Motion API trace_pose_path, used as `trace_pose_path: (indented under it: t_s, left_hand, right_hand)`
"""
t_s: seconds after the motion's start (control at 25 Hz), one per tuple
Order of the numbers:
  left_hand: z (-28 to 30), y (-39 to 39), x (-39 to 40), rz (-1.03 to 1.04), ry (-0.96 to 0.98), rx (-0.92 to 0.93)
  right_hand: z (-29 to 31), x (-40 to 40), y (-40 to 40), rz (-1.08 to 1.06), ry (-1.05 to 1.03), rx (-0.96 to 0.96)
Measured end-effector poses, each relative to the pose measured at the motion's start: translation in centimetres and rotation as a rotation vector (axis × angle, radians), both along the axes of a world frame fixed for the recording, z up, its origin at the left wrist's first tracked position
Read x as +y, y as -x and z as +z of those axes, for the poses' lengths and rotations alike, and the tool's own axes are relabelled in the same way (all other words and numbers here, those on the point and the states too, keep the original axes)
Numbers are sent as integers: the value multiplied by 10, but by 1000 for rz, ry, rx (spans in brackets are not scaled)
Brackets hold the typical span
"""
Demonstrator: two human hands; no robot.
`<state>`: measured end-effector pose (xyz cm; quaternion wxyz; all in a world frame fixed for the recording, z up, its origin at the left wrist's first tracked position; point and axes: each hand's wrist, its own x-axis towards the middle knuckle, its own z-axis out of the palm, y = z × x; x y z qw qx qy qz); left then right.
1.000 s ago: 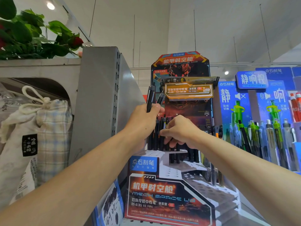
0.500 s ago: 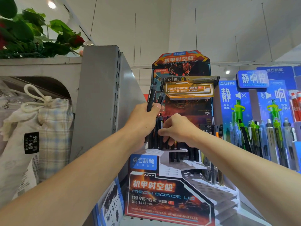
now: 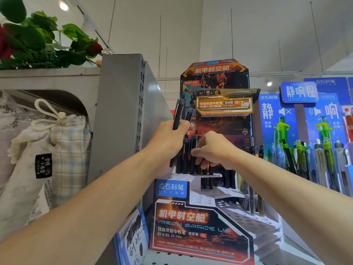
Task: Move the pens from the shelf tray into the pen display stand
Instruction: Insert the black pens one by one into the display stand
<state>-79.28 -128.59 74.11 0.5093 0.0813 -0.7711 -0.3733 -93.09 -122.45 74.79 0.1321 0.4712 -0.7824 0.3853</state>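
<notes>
Pens [image 3: 179, 113], black and slim, are gripped as a small bundle in the left hand [image 3: 168, 138], whose fingers are curled round the barrels so that the clip ends stand above the fist. A single pen [image 3: 194, 148] is pinched by the right hand [image 3: 212, 150] between thumb and curled fingers and is being set upright among those already standing on the top tier of the pen display stand [image 3: 200, 222]. The work is judged to be partly done: the upper tiers are filled with a cluster of black pens, while several lower steps are seen with bare holes, and at least two pens remain in the left hand. The shelf tray is not in view, so what is left there cannot be told. Room is tight on the left, where the grey shelf upright [image 3: 122, 115] stands just beside the stand; on the right, a neighbouring blue display [image 3: 286, 119] is close. The yellow card [image 3: 224, 105] overhangs the top tier, so headroom is possibly limited there
</notes>
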Motion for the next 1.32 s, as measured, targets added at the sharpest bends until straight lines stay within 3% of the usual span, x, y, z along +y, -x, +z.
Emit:
trace_pose_path:
  t_s: [0.28, 0.6, 0.72, 0.84, 0.96, 1.32]
  left_hand:
    - [0, -2, 0, -23, -7, -7]
    - [0, 0, 2, -25, -6, -10]
    - [0, 0, 4, -17, -27, -10]
    - [-1, 0, 5, -62, -90, 21]
    - [-1, 2, 5, -112, -136, 60]
    - [-1, 4, 1, -167, -233, 78]
  right_hand:
    - [2, -2, -3, 21, -66, -70]
    - [-1, -3, -5, -3, -119, 11]
    - [3, 5, -5, -31, -59, 155]
    - [5, 22, -10, 285, 155, -43]
    - [8, 35, -15, 532, 208, -218]
    - [7, 34, -14, 589, 249, -248]
